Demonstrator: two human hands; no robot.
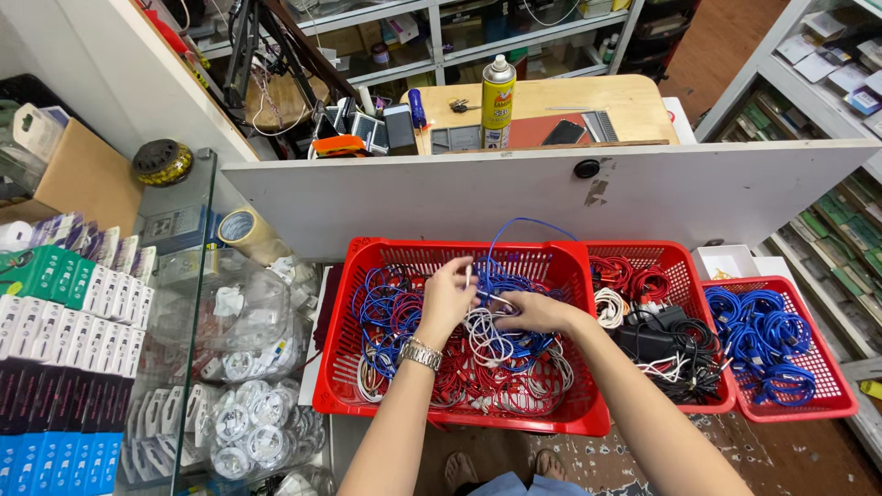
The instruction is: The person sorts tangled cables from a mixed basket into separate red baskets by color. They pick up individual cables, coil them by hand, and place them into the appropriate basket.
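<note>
A big red plastic basket (459, 418) in front of me holds a tangle of blue, white and red cables (496, 354). My left hand (446, 298), with a metal watch on its wrist, pinches a white cable end above the pile. My right hand (537, 312) lies on the tangle just to the right and grips a loop of white and blue cable. A blue cable (514, 230) arches up over the basket's far rim.
A second red basket (684, 266) with red, white and black cables stands to the right, then a third one (831, 390) with blue cables. A glass case (197, 303) with boxed goods stands at the left. A white counter panel (551, 193) rises behind, with a spray can (498, 101) on the desk.
</note>
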